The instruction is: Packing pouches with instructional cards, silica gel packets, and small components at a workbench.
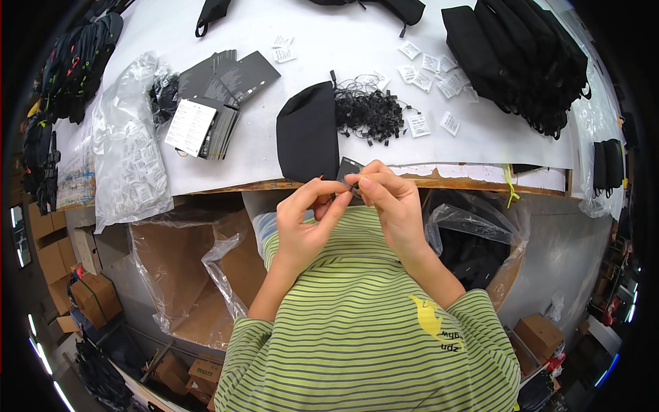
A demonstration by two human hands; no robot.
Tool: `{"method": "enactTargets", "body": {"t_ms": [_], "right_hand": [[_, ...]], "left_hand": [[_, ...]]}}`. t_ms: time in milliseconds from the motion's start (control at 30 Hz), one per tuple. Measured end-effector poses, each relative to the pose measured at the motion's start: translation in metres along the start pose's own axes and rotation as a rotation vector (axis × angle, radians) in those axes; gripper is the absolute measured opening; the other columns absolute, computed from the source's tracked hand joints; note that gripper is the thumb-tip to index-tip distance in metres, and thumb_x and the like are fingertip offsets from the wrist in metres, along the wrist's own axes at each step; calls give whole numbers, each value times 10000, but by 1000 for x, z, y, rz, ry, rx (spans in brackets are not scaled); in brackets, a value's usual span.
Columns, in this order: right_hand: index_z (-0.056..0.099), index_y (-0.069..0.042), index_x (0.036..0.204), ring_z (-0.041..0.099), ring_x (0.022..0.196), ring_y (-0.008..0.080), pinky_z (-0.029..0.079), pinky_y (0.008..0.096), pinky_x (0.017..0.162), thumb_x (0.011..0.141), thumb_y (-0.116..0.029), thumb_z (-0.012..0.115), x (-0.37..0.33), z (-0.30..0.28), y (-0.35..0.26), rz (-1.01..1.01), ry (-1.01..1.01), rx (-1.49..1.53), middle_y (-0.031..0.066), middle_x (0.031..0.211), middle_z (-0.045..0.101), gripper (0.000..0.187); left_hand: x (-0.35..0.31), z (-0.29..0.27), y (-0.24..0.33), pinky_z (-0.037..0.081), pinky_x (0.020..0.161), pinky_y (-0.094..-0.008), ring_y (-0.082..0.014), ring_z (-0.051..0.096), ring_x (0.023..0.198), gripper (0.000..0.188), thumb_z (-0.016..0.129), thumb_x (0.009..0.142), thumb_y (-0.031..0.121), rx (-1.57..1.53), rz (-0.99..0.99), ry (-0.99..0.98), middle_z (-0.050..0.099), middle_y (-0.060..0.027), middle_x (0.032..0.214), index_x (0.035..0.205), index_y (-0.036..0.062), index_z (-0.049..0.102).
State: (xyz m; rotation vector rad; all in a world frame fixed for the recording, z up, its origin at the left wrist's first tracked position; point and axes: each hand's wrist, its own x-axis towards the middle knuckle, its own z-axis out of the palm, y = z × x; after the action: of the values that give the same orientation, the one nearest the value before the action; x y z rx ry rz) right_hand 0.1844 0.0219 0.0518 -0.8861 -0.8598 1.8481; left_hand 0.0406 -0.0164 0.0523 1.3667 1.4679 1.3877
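At the table's front edge, my left hand (307,218) and my right hand (398,202) meet fingertip to fingertip, both closed in a pinch. A small black hang tag (349,167) sticks up past the fingers. A dark bit, seemingly its cord, shows between the fingertips; the fingers partly hide it. Just beyond my hands lies a flat black fabric pouch (307,134). Touching its right side is a heap of black tag cords with small plastic ends (371,113).
Black card tags (226,79) and a stack topped by a white-faced tag (190,127) lie left, beside a clear plastic bag (130,151). Small white labels (429,69) are scattered right, near piled black pouches (515,62). Plastic-lined cartons (182,275) stand below the table edge.
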Motion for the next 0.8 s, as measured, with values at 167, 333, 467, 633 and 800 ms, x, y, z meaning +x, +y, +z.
{"method": "enactTargets", "body": {"t_ms": [167,333,467,633,800], "right_hand": [[709,27,933,429,679,67,354,208,637,871,-82,622,1,1,1,17,9,-16,6,820,534,153],[716,12,899,427,649,61,346,203,624,864,-94,636,2,1,1,-12,6,-39,2,787,547,137],[717,-6,871,434,650,57,350,204,623,859,-102,646,2,2,1,-82,24,-149,1,788,573,121],[716,-12,860,435,649,57,356,206,622,859,-118,654,3,0,3,-70,-8,-121,3,793,580,122],[712,-1,879,427,650,60,357,208,632,860,-133,661,2,1,3,-51,-20,-63,0,785,560,142]], "left_hand": [[-1,-1,3,340,516,-182,-43,357,486,76,698,773,10,21,-75,-18,489,23,594,822,14,640],[-2,-1,3,260,466,-195,-36,332,486,77,700,773,19,29,-46,-22,461,29,579,823,18,641],[-2,-2,5,210,471,-197,-25,285,497,66,691,785,18,36,-95,-41,380,46,564,827,17,641],[-1,-5,3,171,481,-200,-7,239,527,55,671,818,25,-286,-300,-91,341,87,583,851,3,633],[-2,-6,0,172,490,-185,7,246,542,60,649,850,39,-478,-406,-128,361,106,600,874,-6,618]]}}
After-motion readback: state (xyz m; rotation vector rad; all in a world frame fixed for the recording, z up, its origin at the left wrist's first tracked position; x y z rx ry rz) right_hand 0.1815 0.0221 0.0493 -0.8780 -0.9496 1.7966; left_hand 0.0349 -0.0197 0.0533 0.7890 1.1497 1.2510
